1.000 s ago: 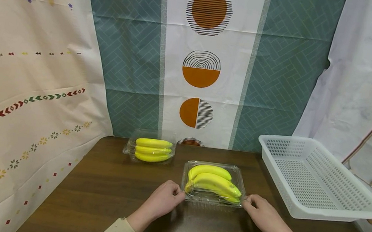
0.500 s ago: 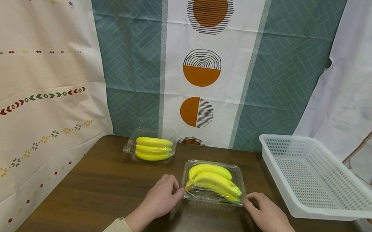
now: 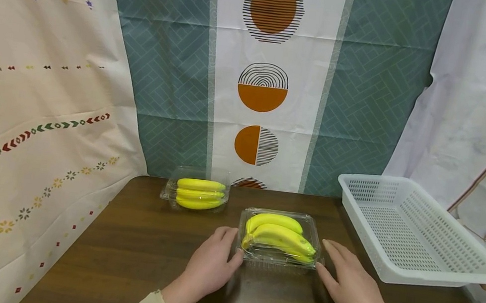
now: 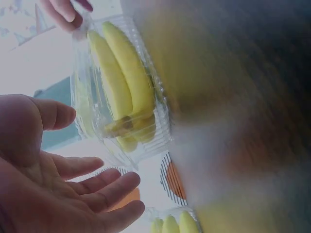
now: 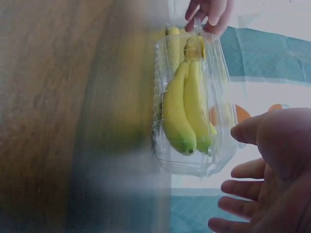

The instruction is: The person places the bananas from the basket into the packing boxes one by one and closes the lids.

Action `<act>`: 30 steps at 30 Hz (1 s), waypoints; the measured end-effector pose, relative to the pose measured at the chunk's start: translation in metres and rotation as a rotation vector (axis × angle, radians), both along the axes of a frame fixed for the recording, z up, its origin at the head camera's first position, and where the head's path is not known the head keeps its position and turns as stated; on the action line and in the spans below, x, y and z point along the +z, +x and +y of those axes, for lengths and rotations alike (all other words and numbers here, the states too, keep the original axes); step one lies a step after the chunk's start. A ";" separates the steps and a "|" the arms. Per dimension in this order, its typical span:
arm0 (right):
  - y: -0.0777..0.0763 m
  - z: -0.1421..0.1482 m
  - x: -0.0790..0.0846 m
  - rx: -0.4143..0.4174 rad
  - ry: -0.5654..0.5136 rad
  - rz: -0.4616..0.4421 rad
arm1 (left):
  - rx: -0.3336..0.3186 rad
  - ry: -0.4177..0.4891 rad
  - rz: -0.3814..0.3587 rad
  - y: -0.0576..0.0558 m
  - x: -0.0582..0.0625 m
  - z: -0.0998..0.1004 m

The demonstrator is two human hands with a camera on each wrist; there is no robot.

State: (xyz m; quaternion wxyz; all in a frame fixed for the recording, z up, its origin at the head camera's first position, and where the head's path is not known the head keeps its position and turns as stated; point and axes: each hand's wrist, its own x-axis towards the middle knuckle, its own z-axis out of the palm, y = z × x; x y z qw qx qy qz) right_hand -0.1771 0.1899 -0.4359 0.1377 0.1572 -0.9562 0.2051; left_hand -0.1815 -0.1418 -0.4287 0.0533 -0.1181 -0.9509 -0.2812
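A clear plastic clamshell box with its lid down stands on the table in front of me, holding a bunch of bananas. My left hand is at the box's near left corner, thumb tip right by the rim, fingers straight and spread. On the other side my right hand has its thumb by the near right corner, fingers extended. Both wrist views show the palms facing the box, the left hand and the right hand with nothing between their fingers.
Farther back on the left is a second clear clamshell box with several bananas. A white perforated plastic basket sits at the right edge of the dark wooden table. Patterned cloths hang behind and beside the table.
Both hands have let go of the corners of the near box, and their fingers have straightened and spread. The box and the bananas have stayed in place.
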 end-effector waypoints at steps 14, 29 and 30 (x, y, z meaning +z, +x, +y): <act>0.013 -0.004 -0.001 0.114 0.082 0.131 | -0.068 -0.262 0.160 0.016 -0.003 0.010; 0.017 -0.008 -0.013 0.197 0.142 0.246 | -0.164 -0.442 0.233 0.028 -0.007 0.016; 0.018 -0.008 -0.013 0.200 0.143 0.244 | -0.163 -0.450 0.244 0.029 -0.007 0.017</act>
